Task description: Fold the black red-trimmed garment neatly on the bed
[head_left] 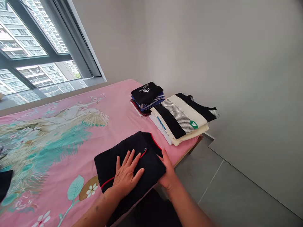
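**Two hands on a folded black garment with thin red piping (106, 165)**

The left hand (127, 175) lies flat on top of the folded black garment, palm down and fingers spread wide, holding nothing. The right hand (168, 173) is set against the garment's right edge. Its thumb rests on top of the cloth and its fingers are hidden below the fold, so I cannot tell whether it has a grip.

The garment sits at the near right corner of a pink satin bedspread printed with a white peacock, teal plumes and blossoms (118, 116), close to the mattress edge. A strip of wooden bed frame (189, 149) shows just past that edge.

Further up the bed, well clear of the hands, lie two piles of folded clothes that touch each other. The nearer is a flat stack topped by a black-and-cream striped knit with a round green sticker (182, 115), with cream and white pieces beneath it. Behind it is a smaller stack topped by a black folded shirt with white lettering (146, 91), over blue and red layers. A scrap of dark cloth (4, 184) pokes in at the far left.

A large dark-framed window (35, 47) on the left looks out at high-rise blocks. A plain grey wall (236, 63) runs along the right above a grey tiled floor (224, 195).
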`<state>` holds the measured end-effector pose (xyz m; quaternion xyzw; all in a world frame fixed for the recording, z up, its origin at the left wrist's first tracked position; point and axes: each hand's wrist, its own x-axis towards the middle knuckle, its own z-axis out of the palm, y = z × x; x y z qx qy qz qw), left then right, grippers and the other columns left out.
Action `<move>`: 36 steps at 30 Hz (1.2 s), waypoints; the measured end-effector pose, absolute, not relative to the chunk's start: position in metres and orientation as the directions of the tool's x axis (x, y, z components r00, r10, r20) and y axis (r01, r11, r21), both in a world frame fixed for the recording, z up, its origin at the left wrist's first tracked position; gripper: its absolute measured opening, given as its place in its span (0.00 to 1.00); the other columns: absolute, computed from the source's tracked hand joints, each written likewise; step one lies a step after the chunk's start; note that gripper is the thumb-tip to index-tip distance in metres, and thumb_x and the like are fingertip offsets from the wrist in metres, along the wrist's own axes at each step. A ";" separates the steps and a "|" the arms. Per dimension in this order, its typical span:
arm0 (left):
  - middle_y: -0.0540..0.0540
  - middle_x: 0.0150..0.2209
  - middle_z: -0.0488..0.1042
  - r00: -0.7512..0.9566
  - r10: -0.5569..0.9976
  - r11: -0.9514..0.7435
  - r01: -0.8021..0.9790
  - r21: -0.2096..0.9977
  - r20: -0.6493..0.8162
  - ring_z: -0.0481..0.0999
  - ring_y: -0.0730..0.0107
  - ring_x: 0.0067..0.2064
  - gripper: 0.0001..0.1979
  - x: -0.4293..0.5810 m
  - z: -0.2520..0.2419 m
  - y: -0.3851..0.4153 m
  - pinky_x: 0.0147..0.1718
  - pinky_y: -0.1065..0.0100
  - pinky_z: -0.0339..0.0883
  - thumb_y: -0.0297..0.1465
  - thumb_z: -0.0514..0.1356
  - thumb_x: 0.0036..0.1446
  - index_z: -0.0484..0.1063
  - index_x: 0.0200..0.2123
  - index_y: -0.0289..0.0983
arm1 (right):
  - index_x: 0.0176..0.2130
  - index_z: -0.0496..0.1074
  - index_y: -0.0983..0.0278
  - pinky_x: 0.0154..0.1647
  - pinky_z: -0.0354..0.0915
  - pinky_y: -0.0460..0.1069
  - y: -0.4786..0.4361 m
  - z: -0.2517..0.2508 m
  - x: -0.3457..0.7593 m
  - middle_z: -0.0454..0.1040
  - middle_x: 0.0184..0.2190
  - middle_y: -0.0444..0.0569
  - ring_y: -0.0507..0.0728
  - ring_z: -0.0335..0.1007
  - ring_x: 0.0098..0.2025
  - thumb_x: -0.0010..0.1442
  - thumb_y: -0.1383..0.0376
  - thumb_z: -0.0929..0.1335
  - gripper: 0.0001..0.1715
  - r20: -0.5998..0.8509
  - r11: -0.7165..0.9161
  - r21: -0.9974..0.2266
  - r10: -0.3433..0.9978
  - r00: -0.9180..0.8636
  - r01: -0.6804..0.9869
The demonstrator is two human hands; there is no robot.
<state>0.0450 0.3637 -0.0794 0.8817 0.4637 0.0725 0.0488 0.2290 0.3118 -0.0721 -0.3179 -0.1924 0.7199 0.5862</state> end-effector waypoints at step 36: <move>0.40 0.67 0.47 0.369 0.929 -0.367 0.925 0.097 -0.008 0.43 0.54 0.67 0.35 -0.023 -0.063 0.388 0.62 0.42 0.33 0.48 0.48 0.58 0.51 0.64 0.37 | 0.64 0.52 0.66 0.64 0.28 0.66 0.400 -0.071 0.148 0.49 0.66 0.53 0.61 0.37 0.67 0.66 0.55 0.52 0.32 0.060 0.225 -0.461 0.973 -0.223 0.858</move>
